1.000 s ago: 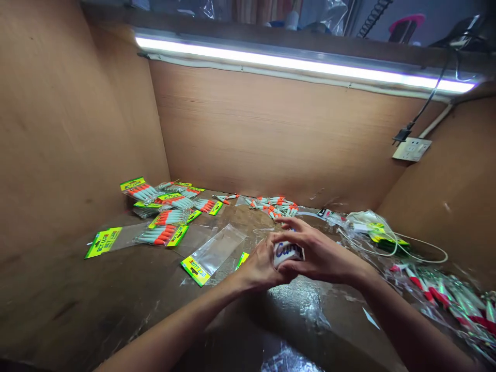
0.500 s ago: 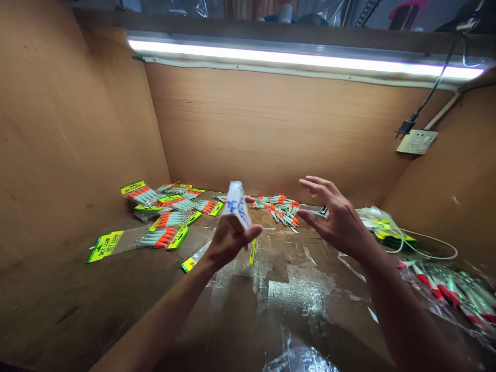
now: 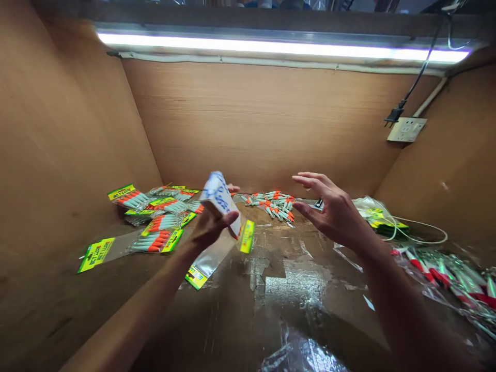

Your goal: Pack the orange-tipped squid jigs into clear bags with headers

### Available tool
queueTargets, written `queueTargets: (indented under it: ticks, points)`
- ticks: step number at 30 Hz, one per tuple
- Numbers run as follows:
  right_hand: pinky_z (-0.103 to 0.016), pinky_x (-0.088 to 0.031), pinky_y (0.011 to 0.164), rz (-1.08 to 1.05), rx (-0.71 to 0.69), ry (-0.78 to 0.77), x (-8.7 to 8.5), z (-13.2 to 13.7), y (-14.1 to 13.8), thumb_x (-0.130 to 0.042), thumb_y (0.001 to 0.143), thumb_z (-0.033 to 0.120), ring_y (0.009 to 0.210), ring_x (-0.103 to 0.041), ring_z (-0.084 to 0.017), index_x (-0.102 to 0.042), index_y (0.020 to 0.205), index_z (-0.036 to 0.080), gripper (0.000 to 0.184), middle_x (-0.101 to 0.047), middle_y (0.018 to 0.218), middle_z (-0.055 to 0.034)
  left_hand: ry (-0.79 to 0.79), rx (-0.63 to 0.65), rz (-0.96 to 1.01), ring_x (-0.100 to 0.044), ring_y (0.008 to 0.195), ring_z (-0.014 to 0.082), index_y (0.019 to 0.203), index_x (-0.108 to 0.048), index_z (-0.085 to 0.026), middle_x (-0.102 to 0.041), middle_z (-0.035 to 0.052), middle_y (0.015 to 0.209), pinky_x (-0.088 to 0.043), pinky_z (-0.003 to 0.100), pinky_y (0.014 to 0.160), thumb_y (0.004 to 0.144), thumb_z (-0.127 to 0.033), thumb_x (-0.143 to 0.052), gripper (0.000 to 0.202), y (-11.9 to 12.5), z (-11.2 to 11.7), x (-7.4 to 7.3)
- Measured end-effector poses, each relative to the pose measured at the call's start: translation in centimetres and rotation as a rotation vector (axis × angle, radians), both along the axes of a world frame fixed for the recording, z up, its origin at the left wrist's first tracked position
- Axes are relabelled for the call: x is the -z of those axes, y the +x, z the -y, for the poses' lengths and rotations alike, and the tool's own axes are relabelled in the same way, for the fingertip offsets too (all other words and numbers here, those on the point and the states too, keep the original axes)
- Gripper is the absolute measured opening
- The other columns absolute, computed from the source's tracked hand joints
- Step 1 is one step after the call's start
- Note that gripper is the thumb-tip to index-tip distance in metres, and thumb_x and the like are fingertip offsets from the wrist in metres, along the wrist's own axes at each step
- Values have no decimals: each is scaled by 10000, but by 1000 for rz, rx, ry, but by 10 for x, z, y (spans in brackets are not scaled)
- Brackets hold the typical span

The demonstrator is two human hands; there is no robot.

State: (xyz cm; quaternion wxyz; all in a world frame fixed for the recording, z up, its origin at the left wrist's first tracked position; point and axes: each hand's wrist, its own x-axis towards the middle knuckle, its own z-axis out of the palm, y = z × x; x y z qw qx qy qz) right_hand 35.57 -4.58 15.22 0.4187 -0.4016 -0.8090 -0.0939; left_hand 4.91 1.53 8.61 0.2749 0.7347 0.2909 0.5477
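My left hand (image 3: 215, 222) is closed round a white block with blue writing (image 3: 220, 194), held tilted above the table. Just beyond the block's lower end is a small yellow-green header card (image 3: 247, 236); whether the hand holds it too, I cannot tell. Below the hand lies a clear plastic bag with a yellow-green card (image 3: 197, 277). My right hand (image 3: 335, 206) hovers empty, thumb and fingers apart. Past its fingertips, a loose pile of orange and pale fishing lures (image 3: 277, 204) lies near the back wall.
Packed lure bags (image 3: 158, 225) labelled BCT LURE are heaped on the left. To the right lie a plastic bag with yellow cards (image 3: 382, 219), a white cord (image 3: 434, 240) and red-and-silver lures (image 3: 445, 274). A plug (image 3: 396, 113) dangles by a wall socket (image 3: 406, 129).
My left hand has shifted left and turned the white block, so more of the yellow card and the clear bag shows. My right hand stays open, with little change.
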Motion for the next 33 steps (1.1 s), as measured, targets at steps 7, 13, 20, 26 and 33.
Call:
queueTargets:
  ticks: [7, 13, 20, 26, 33]
  points:
    - [-481, -434, 1064, -130, -112, -163, 12, -5, -14, -637, 919, 357, 1234, -555, -269, -559, 1343, 265, 441, -599, 1335, -89, -506, 552, 461, -469, 1323, 346, 1257, -585, -188, -576, 136, 1377, -354, 484, 1098, 820, -541, -622, 563, 24, 10, 36]
    - [-405, -506, 976, -545, -494, -712, 61, -47, -68, -622, 914, 458, 1140, -625, -238, -478, 1409, 217, 569, -652, 1255, -125, -811, 998, 573, -396, 1392, 387, 1318, -558, -117, -575, 196, 1381, -238, 550, 1162, 792, -636, -648, 745, 35, 21, 67]
    - [-278, -556, 703, -772, -555, -809, 68, -69, -101, -763, 777, 424, 808, -677, -176, -592, 1297, 230, 580, -722, 973, -31, -983, 1034, 627, -308, 1431, 423, 1435, -434, -76, -463, 265, 1463, -224, 567, 1151, 687, -866, -564, 1096, 41, 21, 84]
    - [-295, -545, 758, -1007, -423, -567, 74, -65, -84, -754, 781, 446, 850, -676, -190, -599, 1267, 217, 559, -731, 1012, -49, -1059, 990, 678, -393, 1378, 428, 1362, -520, -56, -509, 265, 1422, -309, 564, 1097, 752, -901, -382, 1051, 41, 23, 80]
    - [-300, -560, 767, -964, -480, -656, 76, -69, -82, -805, 737, 411, 813, -682, -181, -671, 1132, 199, 467, -743, 973, -50, -1148, 1014, 645, -443, 1343, 429, 1359, -524, -37, -544, 272, 1385, -312, 543, 1092, 787, -879, -352, 1033, 46, 26, 90]
